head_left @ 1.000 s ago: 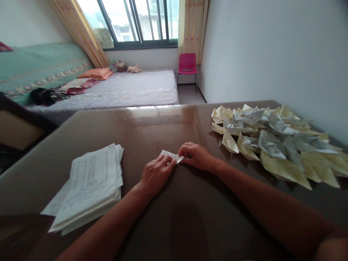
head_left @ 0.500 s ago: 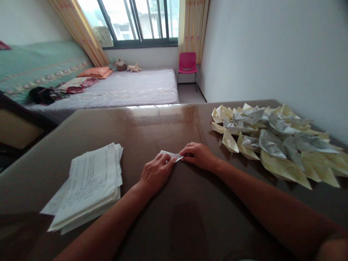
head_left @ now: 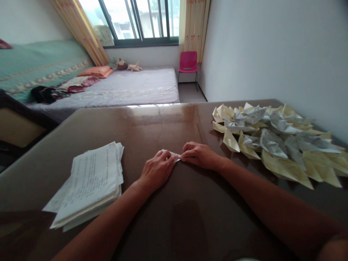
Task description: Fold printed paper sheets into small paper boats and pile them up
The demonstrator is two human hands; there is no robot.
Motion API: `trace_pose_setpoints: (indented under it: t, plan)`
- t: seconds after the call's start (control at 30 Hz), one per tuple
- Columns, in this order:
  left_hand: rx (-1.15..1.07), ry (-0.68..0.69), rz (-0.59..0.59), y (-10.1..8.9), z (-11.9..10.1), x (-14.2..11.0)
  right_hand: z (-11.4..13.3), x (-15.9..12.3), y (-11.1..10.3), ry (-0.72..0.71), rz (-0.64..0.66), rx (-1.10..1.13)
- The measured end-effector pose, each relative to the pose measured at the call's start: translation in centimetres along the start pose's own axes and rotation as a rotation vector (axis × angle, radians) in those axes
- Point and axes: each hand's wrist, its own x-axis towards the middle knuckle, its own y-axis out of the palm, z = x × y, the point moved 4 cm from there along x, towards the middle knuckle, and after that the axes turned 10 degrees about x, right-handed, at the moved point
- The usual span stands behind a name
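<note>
A small piece of folded printed paper (head_left: pixel 174 156) lies low over the brown tabletop between my hands, mostly covered by fingers. My left hand (head_left: pixel 159 166) is closed on its left part, fingers pressed over the top. At the paper's right corner, my right hand (head_left: pixel 199 155) pinches with thumb and fingertips. Left of my left forearm rests a stack of printed sheets (head_left: pixel 91 181), slightly fanned. Many folded paper boats (head_left: pixel 272 141), some cream and some printed, sit crowded together on the right of the table.
The glossy brown table (head_left: pixel 152 127) reaches toward a bed (head_left: pixel 146 85) with pillows and soft toys. A pink chair (head_left: pixel 188 62) stands by the wall under the window side. A dark-framed chair (head_left: pixel 21 130) is at the left table edge.
My right hand's fingers have closed in on the paper's right corner, and less of the paper shows. My left hand stays on it. The whole view has shifted slightly.
</note>
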Motion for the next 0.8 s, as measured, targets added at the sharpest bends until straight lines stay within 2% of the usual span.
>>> trace_pose_setpoints:
  t: [0.1, 0.23, 0.33, 0.43, 0.53, 0.8]
  plan:
    - [-0.015, -0.05, 0.025, 0.0, 0.2, 0.2, -0.4, 0.4, 0.4, 0.157, -0.058, 0.029]
    - [-0.011, -0.18, 0.007, 0.3, 1.3, 0.4, -0.3, 1.0, 0.7, 0.327, -0.104, -0.068]
    - [0.031, -0.19, -0.088, 0.4, 1.9, 0.4, 0.1, 1.3, 0.8, 0.35, -0.094, -0.124]
    - [0.058, -0.092, -0.152, 0.7, 1.7, 0.4, 0.3, 1.3, 0.8, 0.384, -0.11, -0.137]
    - [0.046, -0.032, -0.153, 1.2, 1.4, 0.4, 0.5, 1.3, 0.8, 0.388, -0.123, -0.111]
    - [0.028, -0.072, -0.077, 1.2, 2.1, 0.7, 0.8, 0.8, 0.9, 0.347, -0.091, -0.07]
